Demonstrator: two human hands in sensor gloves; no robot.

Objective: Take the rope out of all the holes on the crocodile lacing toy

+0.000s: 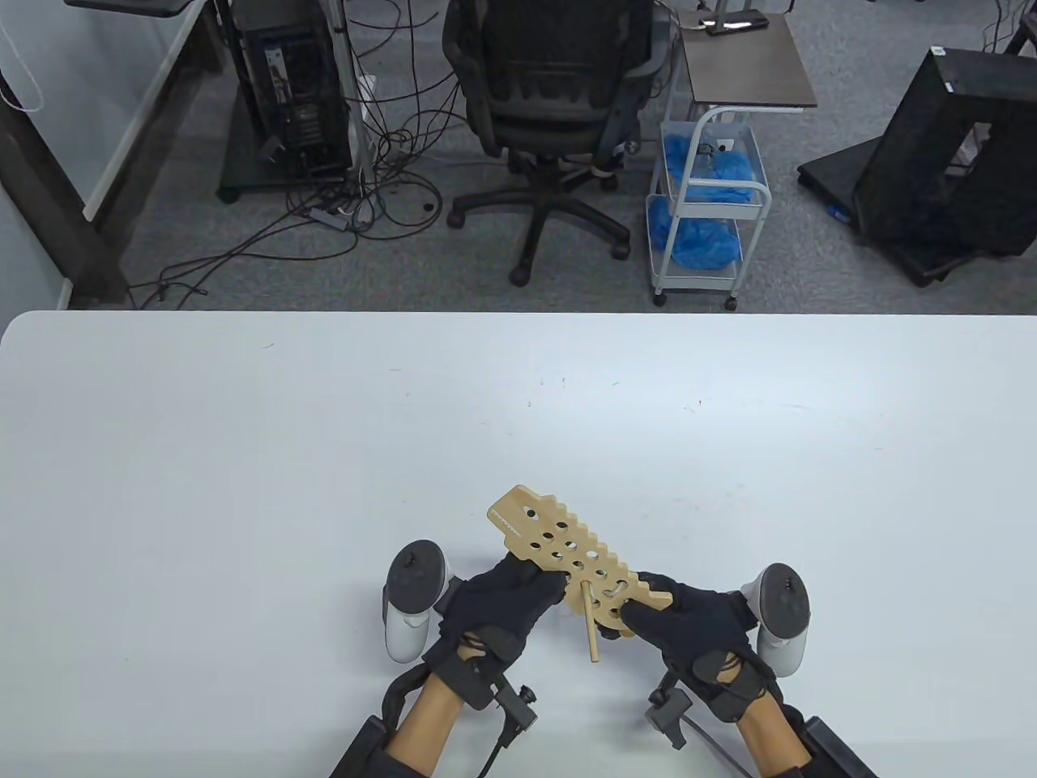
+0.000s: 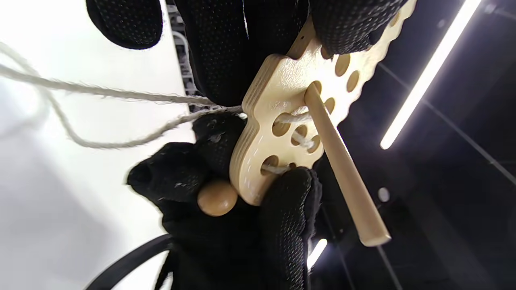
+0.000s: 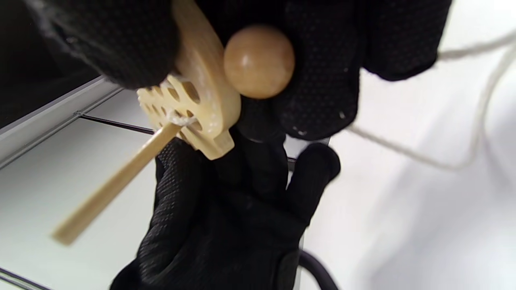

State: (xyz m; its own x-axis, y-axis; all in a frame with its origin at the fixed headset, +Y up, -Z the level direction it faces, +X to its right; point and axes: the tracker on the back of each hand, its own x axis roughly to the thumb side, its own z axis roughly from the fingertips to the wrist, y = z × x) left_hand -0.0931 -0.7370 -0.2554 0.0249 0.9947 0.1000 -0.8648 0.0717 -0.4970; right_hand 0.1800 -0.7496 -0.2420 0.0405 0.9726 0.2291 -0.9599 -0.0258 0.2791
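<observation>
Up off the white tabletop, the wooden crocodile lacing toy is held slantwise between both gloved hands, its free end pointing away from the person. White rope is threaded through several holes near the toy's held end, and two loose strands trail from the toy's edge out over the tabletop. A tapered wooden lacing needle sticks out of one hole, its thick end pointing away from the toy. A round wooden bead sits right beside the toy's rounded end, against the right glove. The left hand grips the toy's middle, fingers curled around its edge. The right hand pinches the toy's near end between curled fingers and thumb. Beyond the toy and the tabletop's far edge stand an office chair and a small cart.
</observation>
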